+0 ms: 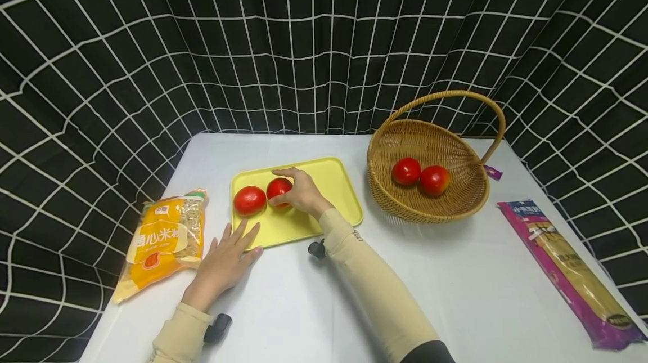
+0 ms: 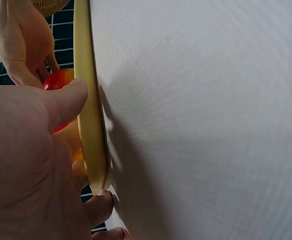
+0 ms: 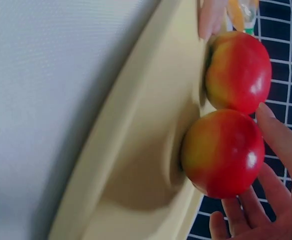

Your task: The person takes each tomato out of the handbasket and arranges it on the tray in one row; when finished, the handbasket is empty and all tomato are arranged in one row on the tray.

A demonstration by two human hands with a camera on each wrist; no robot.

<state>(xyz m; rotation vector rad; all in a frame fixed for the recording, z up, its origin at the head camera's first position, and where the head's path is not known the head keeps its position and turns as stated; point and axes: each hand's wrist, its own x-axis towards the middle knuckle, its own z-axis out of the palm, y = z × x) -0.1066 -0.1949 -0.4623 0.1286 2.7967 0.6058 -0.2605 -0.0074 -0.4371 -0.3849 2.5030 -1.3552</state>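
Two red apples with yellow patches sit side by side on a yellow tray (image 1: 324, 183). My right hand (image 1: 300, 191) is at the right-hand apple (image 1: 278, 187), fingers spread and bent around it; in the right wrist view gaps show between that hand (image 3: 273, 210) and the lower apple (image 3: 223, 155). The other apple (image 1: 250, 201) stands just to its left. My left hand (image 1: 225, 261) lies at the tray's front left corner with fingers spread. In the left wrist view its thumb touches the tray's edge (image 2: 88, 45).
A wicker basket (image 1: 385, 194) with a tall handle stands to the right and holds two more red apples (image 1: 420, 176). A yellow bag of pasta (image 1: 162, 239) lies at the left. A long purple packet (image 1: 569, 273) lies near the right edge. Black gridded cloth (image 1: 324, 42) surrounds the white table.
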